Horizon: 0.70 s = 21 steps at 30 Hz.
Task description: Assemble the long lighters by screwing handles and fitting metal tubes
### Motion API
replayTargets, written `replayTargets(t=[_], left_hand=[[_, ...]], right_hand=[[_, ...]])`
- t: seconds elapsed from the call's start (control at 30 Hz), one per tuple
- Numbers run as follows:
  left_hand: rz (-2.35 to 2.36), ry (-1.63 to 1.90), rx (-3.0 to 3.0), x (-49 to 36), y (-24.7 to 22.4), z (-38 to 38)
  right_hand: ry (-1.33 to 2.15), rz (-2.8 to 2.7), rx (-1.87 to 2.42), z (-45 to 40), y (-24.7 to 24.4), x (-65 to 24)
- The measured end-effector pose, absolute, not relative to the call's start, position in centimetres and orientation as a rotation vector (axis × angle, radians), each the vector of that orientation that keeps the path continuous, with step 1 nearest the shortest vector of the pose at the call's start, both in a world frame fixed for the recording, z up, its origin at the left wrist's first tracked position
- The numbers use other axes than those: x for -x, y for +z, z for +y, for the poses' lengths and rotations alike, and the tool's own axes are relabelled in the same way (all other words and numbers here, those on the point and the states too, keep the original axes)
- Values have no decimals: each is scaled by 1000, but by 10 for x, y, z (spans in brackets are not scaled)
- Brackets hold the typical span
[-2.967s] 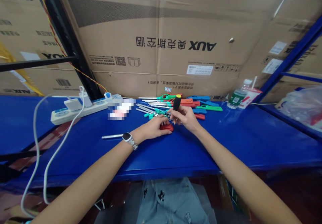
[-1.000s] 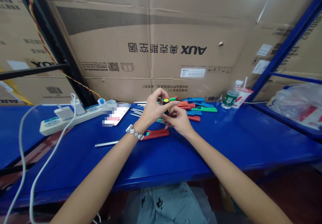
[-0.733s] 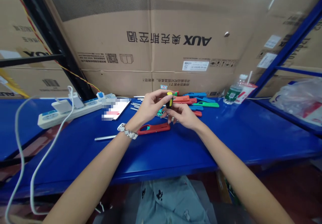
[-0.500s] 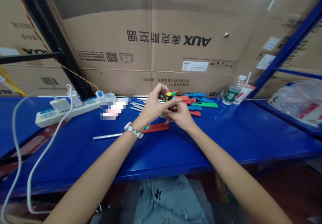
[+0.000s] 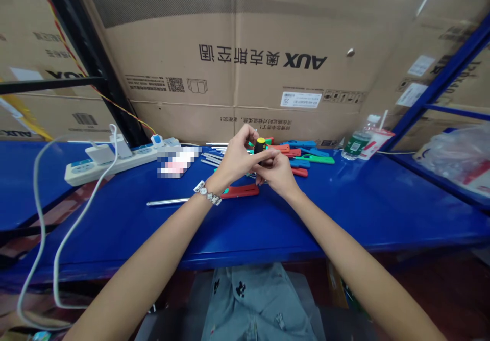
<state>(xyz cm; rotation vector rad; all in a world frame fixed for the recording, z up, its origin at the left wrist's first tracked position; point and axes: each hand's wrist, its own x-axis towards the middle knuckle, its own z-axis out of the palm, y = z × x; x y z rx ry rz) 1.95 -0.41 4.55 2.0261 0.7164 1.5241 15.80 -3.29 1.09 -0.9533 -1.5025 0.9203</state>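
Tool in hand: black plastic screwdriver handle with a yellow cap (image 5: 260, 147), upright above the blue tabletop, in the gap between the two hands; shaft hidden. Long axis near vertical, cap end up.

Left hand (image 5: 240, 154): closed about the handle from its left, fingers curled behind, thumb laid across in front. Right hand (image 5: 278, 176): comes in from the right and lower down, fingers bunched under the left thumb. Whether they pinch the handle or a small part beneath it, cannot tell. Key relation: handle axis roughly square to the tabletop, left hand the higher on it, right hand nearer its lower end.

Nearer the body, just below the hands: long-nosed lighter with a red plastic body (image 5: 242, 192) and silver metal tube (image 5: 168, 202). Lies lengthwise left to right, tube pointing left; left wrist, in a silver metal bracelet (image 5: 207, 193), covers its middle. Its red end lies below the right fingers in view.

Beyond the hands: loose pile of red, green and blue plastic lighters (image 5: 316, 159), mostly tube-left. Outer left, white power strip (image 5: 124, 160); outer right, clear bottle with green label (image 5: 356, 146).
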Motion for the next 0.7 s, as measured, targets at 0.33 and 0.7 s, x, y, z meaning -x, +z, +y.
replayTargets(t=[0.33,0.7], left_hand=[[605,1302,-1992,-8,48,-8],[529,1206,-2038,-4,47,-13]], right_hand=[[1019,-1733,845,-35,18,-174],[1029,-1732,866,-35,17,-175]])
